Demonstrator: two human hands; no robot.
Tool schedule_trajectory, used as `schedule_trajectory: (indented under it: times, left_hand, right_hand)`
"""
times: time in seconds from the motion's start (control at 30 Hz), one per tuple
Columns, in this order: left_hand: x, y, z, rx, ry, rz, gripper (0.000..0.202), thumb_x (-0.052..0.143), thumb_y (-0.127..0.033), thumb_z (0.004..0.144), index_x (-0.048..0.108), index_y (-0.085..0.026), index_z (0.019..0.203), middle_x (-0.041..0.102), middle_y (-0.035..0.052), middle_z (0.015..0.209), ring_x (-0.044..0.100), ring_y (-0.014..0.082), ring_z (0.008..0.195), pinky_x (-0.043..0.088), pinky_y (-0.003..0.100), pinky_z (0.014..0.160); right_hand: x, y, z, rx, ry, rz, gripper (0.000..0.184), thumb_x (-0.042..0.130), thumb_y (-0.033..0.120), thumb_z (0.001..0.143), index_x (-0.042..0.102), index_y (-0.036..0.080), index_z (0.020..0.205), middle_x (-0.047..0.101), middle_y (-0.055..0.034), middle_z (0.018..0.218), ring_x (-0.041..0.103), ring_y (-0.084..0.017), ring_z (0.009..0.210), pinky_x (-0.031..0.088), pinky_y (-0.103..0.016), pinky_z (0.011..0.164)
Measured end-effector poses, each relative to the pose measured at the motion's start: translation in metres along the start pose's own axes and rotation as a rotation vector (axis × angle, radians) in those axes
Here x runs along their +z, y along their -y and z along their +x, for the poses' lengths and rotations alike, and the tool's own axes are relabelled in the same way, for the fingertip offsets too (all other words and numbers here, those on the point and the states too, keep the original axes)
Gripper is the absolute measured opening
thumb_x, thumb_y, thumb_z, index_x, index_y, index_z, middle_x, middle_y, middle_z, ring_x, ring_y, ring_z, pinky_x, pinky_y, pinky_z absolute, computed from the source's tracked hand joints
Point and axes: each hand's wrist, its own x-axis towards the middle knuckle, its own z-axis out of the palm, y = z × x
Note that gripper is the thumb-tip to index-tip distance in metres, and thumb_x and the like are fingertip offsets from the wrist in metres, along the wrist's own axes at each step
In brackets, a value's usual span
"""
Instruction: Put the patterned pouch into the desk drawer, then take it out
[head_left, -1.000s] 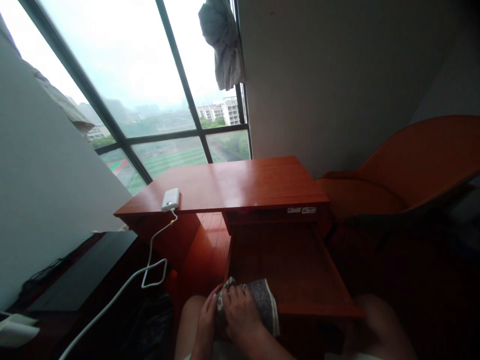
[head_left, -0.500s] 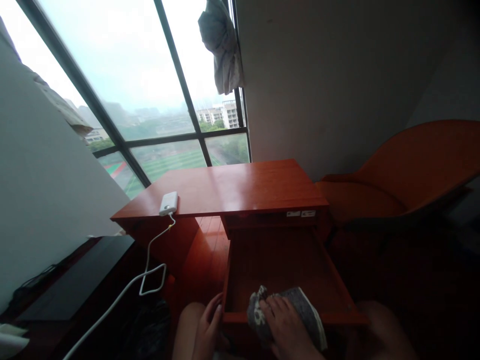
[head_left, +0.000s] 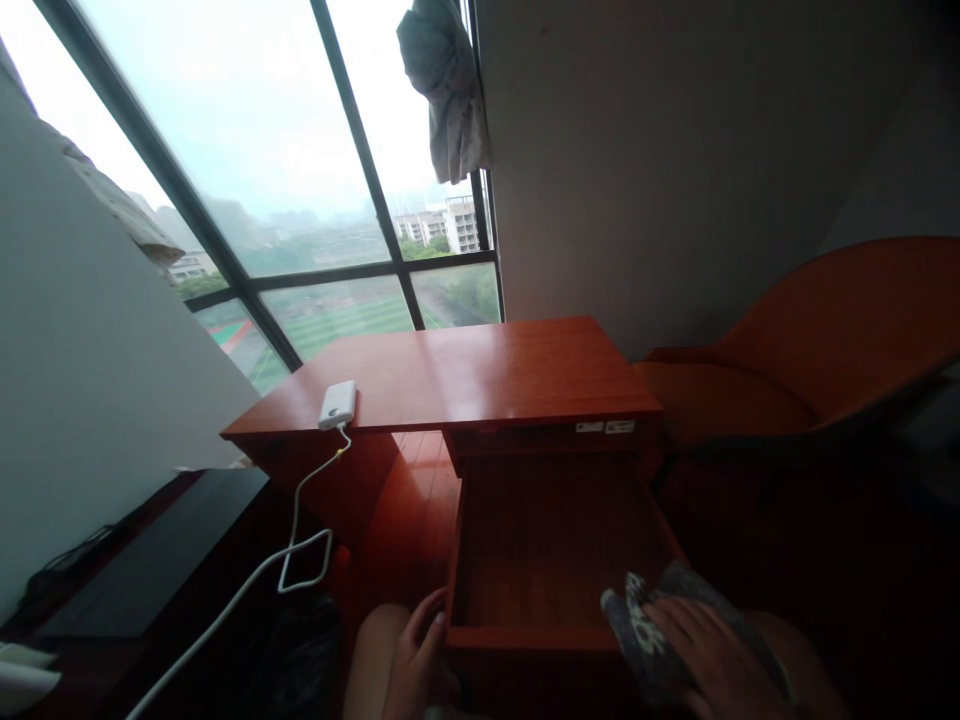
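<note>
A reddish-brown wooden drawer (head_left: 540, 636) is pulled out of the desk (head_left: 495, 370) towards me, with its bare bottom showing. Against its left front corner rests my left hand (head_left: 420, 640), fingers curled on the drawer's side and the thumb on my side of them. My right hand (head_left: 694, 650) presses a grey patterned cloth (head_left: 646, 640) onto the right end of the drawer's front edge. The cloth hangs down over that corner and hides it.
A white power bank (head_left: 338, 404) lies on the desk's left edge, its white cable (head_left: 225, 608) running down towards me. An orange chair (head_left: 810, 340) stands at the right. A dark flat-topped surface (head_left: 165, 560) is at the left, and a tall window (head_left: 300, 150) rises behind the desk.
My right hand has slid the cloth rightwards along the drawer's front edge, from the middle to the right corner. My left hand has stayed at the left corner.
</note>
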Motion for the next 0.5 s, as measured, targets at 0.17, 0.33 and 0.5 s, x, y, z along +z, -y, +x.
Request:
schedule_trajectory:
  times: [0.17, 0.33, 0.5]
  left_hand:
    - [-0.002, -0.005, -0.002, -0.029, 0.016, 0.028, 0.055, 0.068, -0.060, 0.066, 0.072, -0.019, 0.102, 0.074, 0.0096, 0.109, 0.065, 0.0338, 0.109, 0.051, 0.042, 0.098]
    - [0.000, -0.006, -0.002, -0.020, -0.022, 0.034, 0.053, 0.069, -0.060, 0.064, 0.073, -0.020, 0.100, 0.076, 0.0088, 0.103, 0.066, 0.0349, 0.107, 0.054, 0.043, 0.093]
    - [0.002, -0.002, 0.002, -0.027, -0.034, 0.026, 0.051, 0.070, -0.056, 0.063, 0.073, -0.019, 0.098, 0.076, 0.0089, 0.102, 0.067, 0.0348, 0.104, 0.056, 0.041, 0.089]
  right_hand:
    - [-0.013, -0.011, -0.016, -0.007, -0.066, -0.093, 0.074, 0.055, 0.017, 0.064, 0.048, 0.029, 0.137, 0.066, 0.0035, 0.129, 0.061, -0.021, 0.114, 0.039, -0.037, 0.098]
    - [-0.006, -0.017, -0.037, 0.108, -0.032, -0.040, 0.076, 0.055, 0.018, 0.070, 0.038, 0.035, 0.143, 0.063, 0.0046, 0.133, 0.061, -0.021, 0.118, 0.042, -0.040, 0.099]
    - [0.007, -0.022, -0.055, 0.488, -0.059, 0.296, 0.050, 0.056, 0.031, 0.077, 0.056, 0.030, 0.128, 0.066, -0.0044, 0.129, 0.060, -0.025, 0.120, 0.046, -0.043, 0.103]
